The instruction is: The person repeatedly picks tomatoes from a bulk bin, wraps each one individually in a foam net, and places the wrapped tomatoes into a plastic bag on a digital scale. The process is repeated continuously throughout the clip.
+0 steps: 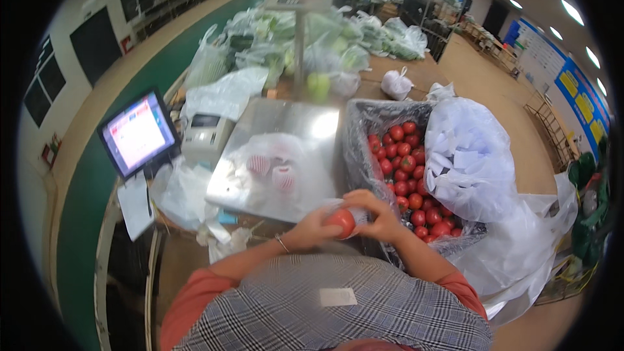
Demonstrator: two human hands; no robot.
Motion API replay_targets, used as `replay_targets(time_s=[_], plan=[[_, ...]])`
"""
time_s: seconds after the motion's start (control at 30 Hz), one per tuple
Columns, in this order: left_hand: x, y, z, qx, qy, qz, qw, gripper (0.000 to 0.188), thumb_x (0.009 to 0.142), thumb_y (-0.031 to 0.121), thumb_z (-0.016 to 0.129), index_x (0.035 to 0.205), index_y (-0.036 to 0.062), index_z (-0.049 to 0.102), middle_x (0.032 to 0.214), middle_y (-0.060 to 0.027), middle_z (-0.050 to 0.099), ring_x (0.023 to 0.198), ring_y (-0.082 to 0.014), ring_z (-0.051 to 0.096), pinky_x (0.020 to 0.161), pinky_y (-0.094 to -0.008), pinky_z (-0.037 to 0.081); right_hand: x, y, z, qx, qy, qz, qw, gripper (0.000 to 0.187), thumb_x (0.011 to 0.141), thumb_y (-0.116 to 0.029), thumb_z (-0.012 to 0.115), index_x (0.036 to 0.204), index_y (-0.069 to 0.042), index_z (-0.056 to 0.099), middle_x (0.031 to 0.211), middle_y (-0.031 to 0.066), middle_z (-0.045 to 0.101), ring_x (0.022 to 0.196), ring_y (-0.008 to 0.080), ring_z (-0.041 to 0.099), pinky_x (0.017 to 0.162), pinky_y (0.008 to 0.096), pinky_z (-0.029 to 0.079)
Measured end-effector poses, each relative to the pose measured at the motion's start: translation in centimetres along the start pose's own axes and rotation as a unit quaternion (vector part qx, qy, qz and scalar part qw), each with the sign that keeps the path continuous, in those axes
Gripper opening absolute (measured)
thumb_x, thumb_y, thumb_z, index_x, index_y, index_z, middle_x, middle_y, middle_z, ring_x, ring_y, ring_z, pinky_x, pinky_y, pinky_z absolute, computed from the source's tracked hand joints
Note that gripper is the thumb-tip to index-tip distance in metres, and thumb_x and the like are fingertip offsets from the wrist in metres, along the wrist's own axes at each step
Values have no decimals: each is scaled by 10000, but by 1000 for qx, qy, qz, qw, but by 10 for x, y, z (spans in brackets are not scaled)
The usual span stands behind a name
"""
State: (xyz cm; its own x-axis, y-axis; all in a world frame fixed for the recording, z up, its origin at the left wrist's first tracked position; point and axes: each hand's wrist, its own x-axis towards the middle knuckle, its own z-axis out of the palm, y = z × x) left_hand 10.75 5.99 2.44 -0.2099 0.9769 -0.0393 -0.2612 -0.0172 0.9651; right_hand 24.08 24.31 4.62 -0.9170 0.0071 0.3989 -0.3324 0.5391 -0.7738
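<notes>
A red tomato (pixel 340 222) is held low in front of me between both hands. My left hand (pixel 311 229) is closed around its left side. My right hand (pixel 377 216) curls over it from the right, and something whitish shows at the tomato's upper edge, too blurred to name. Just beyond my hands is the steel scale platform (pixel 292 120). On it a clear plastic bag (pixel 244 188) lies with two reddish pieces in white netting (pixel 284 178). Close to my right hand stands a plastic-lined crate (pixel 364 149) full of loose red tomatoes (pixel 404 164).
A large clear bag of white pieces (pixel 468 156) leans over the crate's right side. A monitor (pixel 140 131) and small label printer (pixel 207 131) stand left of the scale. Bagged green vegetables (pixel 266 36) crowd behind the scale's display post (pixel 299 58). A small knotted bag (pixel 396 83) lies behind the crate.
</notes>
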Motion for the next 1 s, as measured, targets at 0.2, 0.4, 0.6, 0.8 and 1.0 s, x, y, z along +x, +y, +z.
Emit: replay_targets(time_s=[0.2, 0.4, 0.6, 0.8, 1.0], plan=[[-7, -13, -24, 135, -151, -5, 979, 504, 891, 224, 550, 1327, -14, 463, 1235, -105, 554, 1155, -176, 509, 1004, -331, 405, -17, 27, 18, 458, -58, 265, 847, 586, 889, -62, 634, 1417, -11, 385, 1362, 181, 517, 1247, 247, 515, 1053, 389, 405], [-29, 4, -33, 68, -10, -13, 998, 539, 821, 73, 640, 1325, -11, 469, 1312, -111, 511, 1231, -184, 469, 1057, -356, 377, 3, 28, 24, 424, 27, 178, 888, 521, 801, -50, 733, 1275, -9, 520, 1110, 80, 626, 1055, 173, 588, 953, 334, 455], [-25, 1, -99, 429, 336, 203, 813, 534, 696, 72, 707, 1216, 69, 587, 1173, -168, 560, 1113, -314, 550, 911, -361, 482, 65, 26, 51, 43, -60, 152, 986, 455, 809, -2, 674, 1248, -36, 558, 918, 71, 638, 809, 182, 635, 734, 293, 511], [24, 13, -144, 525, 185, 160, 815, 468, 749, 164, 672, 1205, 95, 592, 1132, -169, 581, 1015, -320, 583, 903, -400, 468, 97, 106, 59, -393, -125, 90, 907, 243, 746, -61, 657, 988, -43, 671, 853, 149, 628, 764, 285, 621, 687, 339, 505], [116, 3, -137, 779, 133, 9, 613, 300, 833, 207, 574, 1097, 81, 640, 1070, -155, 640, 953, -311, 632, 852, -430, 484, 87, 46, 45, -110, 56, -63, 990, 158, 760, -47, 632, 914, -23, 659, 875, 137, 640, 798, 318, 617, 720, 370, 498]])
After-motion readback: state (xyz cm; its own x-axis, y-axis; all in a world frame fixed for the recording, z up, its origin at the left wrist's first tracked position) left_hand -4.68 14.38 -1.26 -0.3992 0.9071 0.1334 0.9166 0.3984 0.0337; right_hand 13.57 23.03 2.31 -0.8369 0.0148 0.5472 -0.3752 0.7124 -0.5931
